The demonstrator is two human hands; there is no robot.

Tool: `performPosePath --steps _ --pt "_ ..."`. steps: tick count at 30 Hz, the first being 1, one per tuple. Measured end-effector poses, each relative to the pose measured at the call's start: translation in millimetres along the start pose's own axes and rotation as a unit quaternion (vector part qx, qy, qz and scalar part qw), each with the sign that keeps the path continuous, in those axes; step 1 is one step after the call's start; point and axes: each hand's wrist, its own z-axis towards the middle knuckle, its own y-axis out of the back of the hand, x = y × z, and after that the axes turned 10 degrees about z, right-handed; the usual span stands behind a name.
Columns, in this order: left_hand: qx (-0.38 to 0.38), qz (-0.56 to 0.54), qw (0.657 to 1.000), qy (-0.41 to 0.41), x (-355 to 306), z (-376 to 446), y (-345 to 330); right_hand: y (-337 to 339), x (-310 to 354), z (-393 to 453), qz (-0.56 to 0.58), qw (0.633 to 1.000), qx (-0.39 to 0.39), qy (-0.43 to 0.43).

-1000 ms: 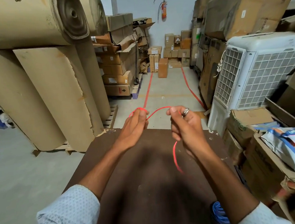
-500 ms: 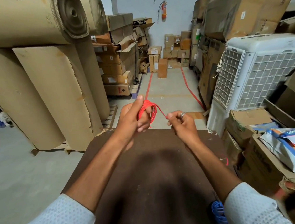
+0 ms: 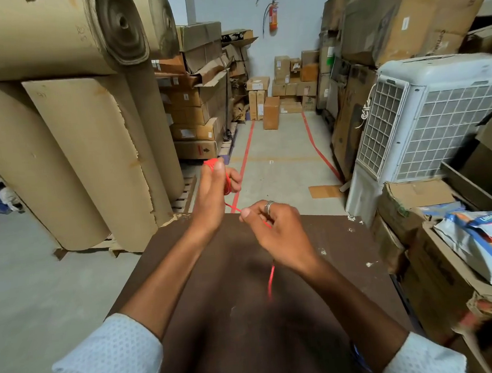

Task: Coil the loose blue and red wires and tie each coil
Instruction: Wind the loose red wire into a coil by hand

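A sliver of blue wire (image 3: 359,357) is seen at the near right edge of the dark brown table (image 3: 221,335), beside the right sleeve. Above the table, the red wire (image 3: 271,281) is pinched between thumb and curled fingers of the right hand (image 3: 275,234), its loose tail hanging below the palm. From there a short strand is led up to the left hand (image 3: 214,190), whose fingers are curled round a small red coil. Beyond, cardboard rolls (image 3: 89,157) are stood on the left and an air cooler (image 3: 428,119) on the right
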Motion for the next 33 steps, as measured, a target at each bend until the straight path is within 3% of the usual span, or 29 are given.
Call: performPosePath --steps 4,8,13,17,20,24,29,33 --pt "0.057 0.192 0.978 -0.052 17 -15 2 23 14 11 0.017 0.999 0.009 -0.027" --pt "0.106 0.226 0.965 -0.078 16 -21 3 45 19 24 0.012 1.0 0.016 -0.02" --pt "0.118 0.081 0.99 -0.001 2 -22 -8 60 8 41 0.025 0.999 -0.031 0.004" --pt "0.095 -0.078 0.99 0.067 -11 -19 -20 52 -16 42 0.066 0.998 0.009 0.001" --pt "0.072 -0.224 0.966 0.109 -13 -16 -20 39 -35 36 0.081 0.995 0.049 -0.021" --pt "0.05 -0.401 0.904 0.139 -13 0 -10 19 -52 22 0.046 0.995 0.067 -0.051" --pt "0.001 -0.4 0.902 0.161 1 10 -1 -2 -42 1 -0.096 0.988 0.117 -0.01" --pt "-0.072 -0.288 0.945 0.14 14 9 -2 -7 -19 -7 -0.197 0.961 0.187 0.045"
